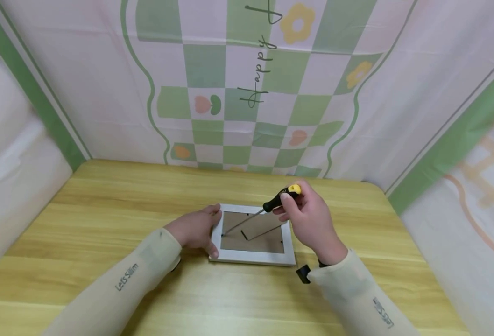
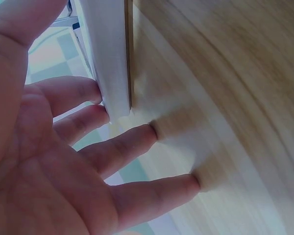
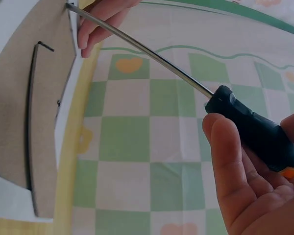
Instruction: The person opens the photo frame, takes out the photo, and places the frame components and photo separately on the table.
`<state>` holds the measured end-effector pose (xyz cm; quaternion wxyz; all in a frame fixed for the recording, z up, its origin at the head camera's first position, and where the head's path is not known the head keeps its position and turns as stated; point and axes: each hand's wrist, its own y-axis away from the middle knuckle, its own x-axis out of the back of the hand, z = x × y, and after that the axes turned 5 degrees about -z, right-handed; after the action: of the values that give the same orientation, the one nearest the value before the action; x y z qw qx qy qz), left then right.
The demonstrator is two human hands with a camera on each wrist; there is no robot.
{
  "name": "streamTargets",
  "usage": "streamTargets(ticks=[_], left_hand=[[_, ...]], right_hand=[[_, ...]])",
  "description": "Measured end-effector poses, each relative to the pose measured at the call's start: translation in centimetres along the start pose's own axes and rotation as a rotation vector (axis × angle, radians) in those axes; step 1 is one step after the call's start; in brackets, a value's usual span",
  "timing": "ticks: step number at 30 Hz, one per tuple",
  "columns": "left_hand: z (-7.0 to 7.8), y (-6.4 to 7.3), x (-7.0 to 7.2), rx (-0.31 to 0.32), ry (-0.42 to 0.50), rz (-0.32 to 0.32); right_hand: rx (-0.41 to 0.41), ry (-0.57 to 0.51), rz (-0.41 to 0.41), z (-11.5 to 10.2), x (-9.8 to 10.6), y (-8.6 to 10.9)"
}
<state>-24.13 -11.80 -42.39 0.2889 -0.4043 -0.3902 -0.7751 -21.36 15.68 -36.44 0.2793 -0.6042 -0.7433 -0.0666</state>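
Note:
A white picture frame (image 1: 253, 256) lies back side up on the wooden table, its brown backing board (image 1: 264, 245) showing, with small dark tabs along the inner edge. At its left side my left hand (image 1: 197, 228) braces the frame; in the left wrist view the fingers are nearly straight, two touching the frame's side and two on the tabletop. My right hand (image 1: 312, 217) grips the black-and-yellow handle of a screwdriver (image 3: 252, 129). The screwdriver's shaft slants down left across the board, its tip at a tab on the left inner edge.
The wooden table (image 1: 146, 186) extends around the frame. Behind it hangs a green-and-white checked cloth (image 1: 240, 105), with more cloth at both sides. A black piece (image 1: 303, 274) sits by the right cuff.

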Motion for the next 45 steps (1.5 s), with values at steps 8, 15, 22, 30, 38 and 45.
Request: streamTargets(ticks=[8, 15, 22, 30, 38, 45], left_hand=[[0.2, 0.1, 0.1, -0.005, 0.007, -0.002], [0.2, 0.0, 0.0, 0.0, -0.008, -0.005], [0.1, 0.1, 0.0, 0.005, 0.008, -0.001], [-0.3, -0.2, -0.1, 0.019, 0.035, -0.006], [-0.4, -0.2, 0.0, 0.046, 0.129, 0.004], [-0.5, -0.2, 0.2, 0.066, 0.241, 0.023]], right_hand=[[0.01, 0.004, 0.012, 0.1, 0.0, 0.0], [0.056, 0.012, 0.013, -0.9, -0.8, -0.6], [0.162, 0.14, -0.028, -3.5, -2.3, -2.4], [0.282, 0.336, -0.055, -6.5, -5.1, -4.2], [0.306, 0.456, -0.142, -9.1, -7.3, -5.4], [0.29, 0.509, -0.17, -10.0, -8.3, -6.1]])
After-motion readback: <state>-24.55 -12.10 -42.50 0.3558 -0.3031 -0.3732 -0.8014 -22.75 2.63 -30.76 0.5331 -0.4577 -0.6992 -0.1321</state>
